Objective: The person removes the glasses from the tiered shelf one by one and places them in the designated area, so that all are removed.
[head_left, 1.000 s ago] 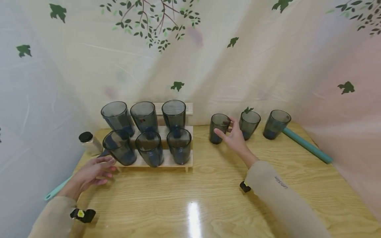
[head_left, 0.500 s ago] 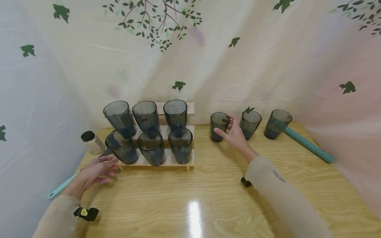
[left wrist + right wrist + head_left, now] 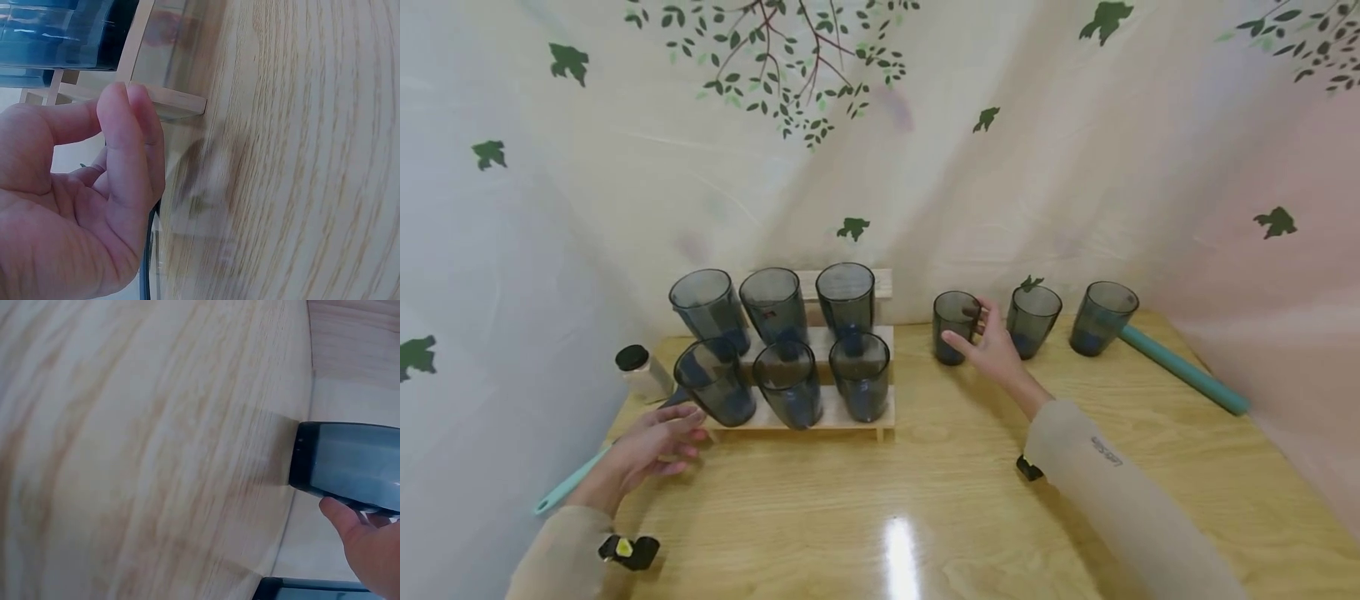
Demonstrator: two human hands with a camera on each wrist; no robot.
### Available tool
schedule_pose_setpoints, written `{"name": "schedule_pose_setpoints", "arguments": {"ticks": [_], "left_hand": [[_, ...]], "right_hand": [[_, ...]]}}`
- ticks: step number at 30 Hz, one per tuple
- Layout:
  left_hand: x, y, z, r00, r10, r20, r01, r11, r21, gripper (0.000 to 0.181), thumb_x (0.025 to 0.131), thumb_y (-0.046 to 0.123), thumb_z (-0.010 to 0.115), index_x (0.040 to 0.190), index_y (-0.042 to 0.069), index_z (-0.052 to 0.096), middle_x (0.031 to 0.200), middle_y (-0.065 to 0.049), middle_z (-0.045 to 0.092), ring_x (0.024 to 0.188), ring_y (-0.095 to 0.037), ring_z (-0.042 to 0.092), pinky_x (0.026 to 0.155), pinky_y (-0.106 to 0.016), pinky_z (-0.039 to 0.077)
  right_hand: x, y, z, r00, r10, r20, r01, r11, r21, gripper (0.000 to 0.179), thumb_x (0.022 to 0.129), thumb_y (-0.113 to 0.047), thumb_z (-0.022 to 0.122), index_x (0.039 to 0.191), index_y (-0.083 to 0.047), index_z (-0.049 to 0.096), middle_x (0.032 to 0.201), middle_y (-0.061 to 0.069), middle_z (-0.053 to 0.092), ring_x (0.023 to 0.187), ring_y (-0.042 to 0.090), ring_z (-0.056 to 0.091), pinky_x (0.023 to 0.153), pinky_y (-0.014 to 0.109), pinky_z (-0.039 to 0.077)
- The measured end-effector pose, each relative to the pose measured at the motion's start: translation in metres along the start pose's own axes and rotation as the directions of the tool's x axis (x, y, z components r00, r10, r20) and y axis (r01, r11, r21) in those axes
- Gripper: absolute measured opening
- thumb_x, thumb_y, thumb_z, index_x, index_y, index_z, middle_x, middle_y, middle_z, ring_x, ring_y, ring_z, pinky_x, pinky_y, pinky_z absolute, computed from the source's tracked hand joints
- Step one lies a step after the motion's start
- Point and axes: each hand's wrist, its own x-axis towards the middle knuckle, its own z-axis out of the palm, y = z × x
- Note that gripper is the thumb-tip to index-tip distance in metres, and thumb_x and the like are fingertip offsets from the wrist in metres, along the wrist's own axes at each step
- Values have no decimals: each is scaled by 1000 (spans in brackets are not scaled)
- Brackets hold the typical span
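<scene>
A dark tinted glass tumbler (image 3: pixel 951 337) stands upright on the table, right of a two-tier wooden rack (image 3: pixel 886 408). My right hand (image 3: pixel 996 350) holds this tumbler from its right side, thumb toward the front and fingers behind. In the right wrist view the thumb (image 3: pixel 340 515) lies against the glass near its base. My left hand (image 3: pixel 658 442) hovers by the rack's front left corner, its fingers loosely bent. The left wrist view shows its fingertips (image 3: pixel 115 100) overlapping the rack's end. Several matching tumblers (image 3: pixel 786 392) fill both tiers of the rack.
Two more tumblers (image 3: pixel 1032 321) (image 3: pixel 1101 321) stand to the right, by the fabric backdrop. A teal rod (image 3: pixel 1187 372) lies behind the far one. On the left are a black-lidded jar (image 3: pixel 646 375) and a utensil with a mint handle (image 3: pixel 572 482).
The head view has shifted slightly, so everything sits a little differently in it. Both hands keep their places beside the rack and the tumbler.
</scene>
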Motion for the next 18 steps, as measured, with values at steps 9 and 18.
{"name": "schedule_pose_setpoints", "arguments": {"ticks": [9, 18], "left_hand": [[10, 6, 4, 1000, 20, 19, -20, 1000, -4, 66, 103, 41, 61, 145, -2, 34, 104, -2, 68, 84, -16, 65, 67, -31, 59], [0, 0, 0, 1000, 12, 20, -12, 1000, -9, 63, 103, 39, 60, 144, -2, 33, 103, -2, 68, 82, -16, 65, 66, -32, 59]], "right_hand": [[1, 1, -9, 1000, 12, -16, -12, 1000, -8, 100, 92, -39, 77, 159, -6, 11, 156, 27, 31, 140, 44, 38, 111, 56, 37], [-10, -35, -2, 963, -245, -117, 237, 969, -77, 92, 93, -32, 78, 161, -7, 20, 163, 14, 29, 150, 27, 28, 117, 50, 29]]}}
